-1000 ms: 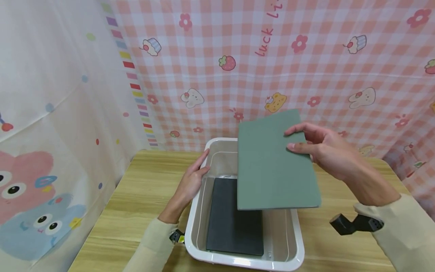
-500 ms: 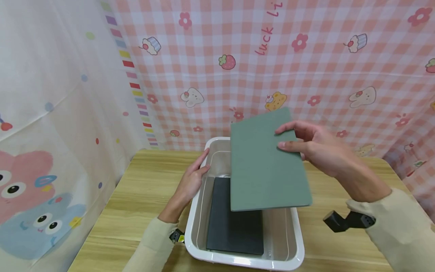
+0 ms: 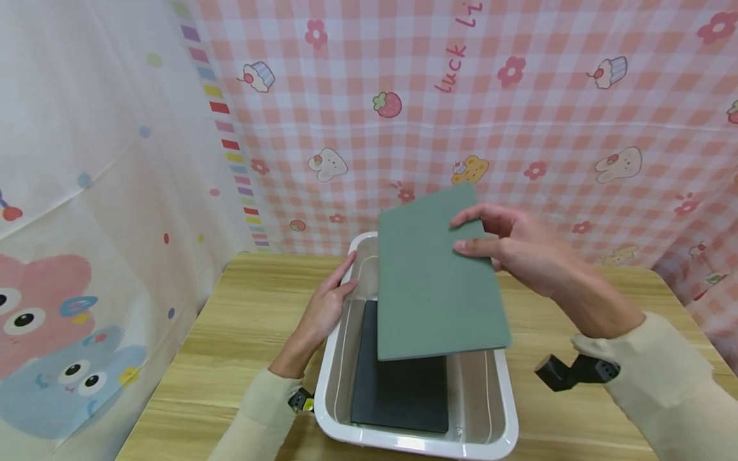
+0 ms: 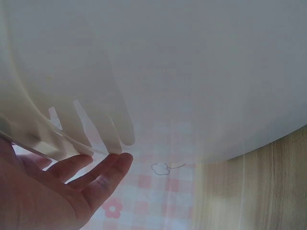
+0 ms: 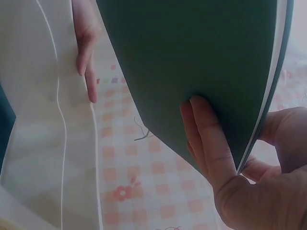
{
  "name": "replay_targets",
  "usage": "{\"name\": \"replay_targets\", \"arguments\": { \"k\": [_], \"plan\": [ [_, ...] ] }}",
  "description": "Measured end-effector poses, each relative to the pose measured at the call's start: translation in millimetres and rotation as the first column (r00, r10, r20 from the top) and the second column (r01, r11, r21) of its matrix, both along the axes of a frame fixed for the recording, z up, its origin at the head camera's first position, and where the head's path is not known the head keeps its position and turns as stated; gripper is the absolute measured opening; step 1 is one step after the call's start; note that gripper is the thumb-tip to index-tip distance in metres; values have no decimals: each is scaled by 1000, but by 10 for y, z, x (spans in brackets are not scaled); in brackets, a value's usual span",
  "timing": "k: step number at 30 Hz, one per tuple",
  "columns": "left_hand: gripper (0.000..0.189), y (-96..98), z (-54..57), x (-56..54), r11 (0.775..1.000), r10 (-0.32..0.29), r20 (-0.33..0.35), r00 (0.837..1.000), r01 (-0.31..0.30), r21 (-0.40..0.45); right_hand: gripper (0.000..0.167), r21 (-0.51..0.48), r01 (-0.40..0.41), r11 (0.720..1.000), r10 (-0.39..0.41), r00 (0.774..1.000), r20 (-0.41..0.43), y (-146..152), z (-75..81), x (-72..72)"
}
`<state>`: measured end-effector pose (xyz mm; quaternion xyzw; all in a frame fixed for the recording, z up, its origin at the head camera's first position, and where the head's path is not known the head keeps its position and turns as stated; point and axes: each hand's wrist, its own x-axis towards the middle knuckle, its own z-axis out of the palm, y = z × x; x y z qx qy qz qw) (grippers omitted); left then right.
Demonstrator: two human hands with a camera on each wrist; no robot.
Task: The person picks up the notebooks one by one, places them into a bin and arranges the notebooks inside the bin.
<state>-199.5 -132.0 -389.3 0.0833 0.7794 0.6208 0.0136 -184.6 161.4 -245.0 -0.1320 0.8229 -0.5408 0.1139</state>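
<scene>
A green notebook [image 3: 435, 288] is pinched at its right edge by my right hand [image 3: 513, 246], the thumb on the near cover and other fingers behind. It hangs tilted over the white plastic bin [image 3: 507, 413]. White page edges of the notebook [image 5: 192, 57] show in the right wrist view. Inside the bin lies a dark, flat notebook-like item [image 3: 398, 397], partly hidden by the green one. My left hand [image 3: 323, 307] grips the bin's left rim. In the left wrist view, fingertips [image 4: 122, 160] of that hand touch the bin's outer wall.
The bin stands on a wood-grain table [image 3: 248, 320]. A pink checked cloth [image 3: 346, 128] hangs behind the table, and a white printed cloth [image 3: 127, 211] hangs at the left. A small black device [image 3: 576, 371] is strapped at the right wrist.
My right hand has carried the green notebook leftward, further over the bin and the dark item. The left hand stays on the rim, and the bin has not moved.
</scene>
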Motion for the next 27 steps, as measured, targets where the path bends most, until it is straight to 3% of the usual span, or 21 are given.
{"name": "replay_targets", "arguments": {
  "k": [11,27],
  "plan": [
    [54,0,1,-3,1000,0,0,1000,0,-5,35,-130,-41,991,51,996,77,-185,4,-4],
    [54,2,-1,1,1000,3,-2,1000,-3,8,30,-89,-20,996,33,988,148,-377,-148,-32]
  ]
}}
